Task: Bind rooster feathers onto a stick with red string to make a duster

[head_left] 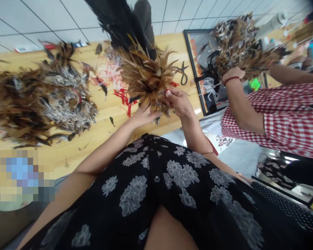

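Over the pale yellow wooden table point(105, 111), holding up a bushy bundle of brown feathers point(146, 74) topped with long black plumes point(127, 24), and pointing those plumes away toward the pale tiles with dark joints point(41, 17). Grasping the near end of the bundle with the left hand point(144, 116), laying the thumb across the lower feathers and hiding the other fingers among them, so being unable to tell how tightly. Pinching the same end from the other side with the right hand point(181, 101), pressing thumb and forefinger together at a small bit of red. Wearing a black garment printed with grey flowers point(153, 163). Facing, beyond the left hand, a tangle of thin red strips point(125, 99) and, past it, a looser scatter of pinkish-white strands point(112, 73). Seeing a pair of black scissors point(183, 71) lying just right of the bundle. Having on the left a large heap of brown and grey-white feathers point(41, 100). Seeing on the right a black-framed grey panel point(191, 57) and, by it, a co-worker's hand point(234, 74) touching another large brown feather bunch point(240, 41). Noticing also a red-and-white checked sleeve point(297, 126) on that person.
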The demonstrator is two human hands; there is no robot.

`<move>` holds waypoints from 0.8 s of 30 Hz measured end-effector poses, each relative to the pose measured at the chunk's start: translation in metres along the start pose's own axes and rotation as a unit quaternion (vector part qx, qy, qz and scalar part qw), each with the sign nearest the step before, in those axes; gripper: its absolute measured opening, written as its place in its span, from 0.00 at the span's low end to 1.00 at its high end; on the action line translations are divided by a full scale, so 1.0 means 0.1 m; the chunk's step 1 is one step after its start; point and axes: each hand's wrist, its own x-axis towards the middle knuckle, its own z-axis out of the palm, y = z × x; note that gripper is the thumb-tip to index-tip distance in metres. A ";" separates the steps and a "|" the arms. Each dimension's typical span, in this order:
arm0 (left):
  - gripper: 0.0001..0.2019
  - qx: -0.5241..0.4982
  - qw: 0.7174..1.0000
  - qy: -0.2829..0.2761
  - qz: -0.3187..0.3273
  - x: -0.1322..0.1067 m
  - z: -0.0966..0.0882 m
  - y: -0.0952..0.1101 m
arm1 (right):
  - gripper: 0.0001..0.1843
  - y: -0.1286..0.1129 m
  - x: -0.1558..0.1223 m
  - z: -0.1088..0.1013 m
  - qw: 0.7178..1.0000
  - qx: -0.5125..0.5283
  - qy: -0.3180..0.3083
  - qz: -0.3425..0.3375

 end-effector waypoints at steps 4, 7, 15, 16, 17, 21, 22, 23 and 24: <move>0.33 -0.001 0.998 0.064 0.004 -0.07 0.10 0.14 | 0.28 0.22 0.13 -0.03 0.999 0.024 0.025 -0.031; 0.31 0.133 0.977 0.149 0.072 -0.25 -0.02 0.23 | 0.25 0.51 0.27 -0.06 0.997 0.009 0.064 -0.038; 0.21 0.232 0.950 0.124 0.171 -0.36 -0.29 0.27 | 0.24 0.38 0.04 0.26 0.901 -0.424 0.087 0.000; 0.22 0.254 0.942 0.131 0.177 -0.38 -0.38 0.24 | 0.25 0.32 -0.01 0.27 0.876 -0.477 0.073 0.008; 0.22 0.274 0.935 0.135 0.178 -0.39 -0.48 0.21 | 0.25 0.26 -0.04 0.26 0.852 -0.521 0.054 0.009; 0.27 0.290 0.942 0.113 0.125 -0.40 -0.92 0.09 | 0.23 0.21 -0.13 0.14 0.782 -0.618 -0.076 -0.034; 0.30 0.288 0.947 0.100 0.102 -0.38 -1.02 0.07 | 0.22 0.22 -0.15 0.10 0.771 -0.625 -0.113 -0.048; 0.34 0.286 0.950 0.087 0.085 -0.36 -1.11 0.06 | 0.21 0.22 -0.17 0.07 0.764 -0.625 -0.149 -0.060; 0.37 0.284 0.953 0.073 0.076 -0.33 -1.18 0.04 | 0.21 0.21 -0.19 0.05 0.761 -0.620 -0.180 -0.071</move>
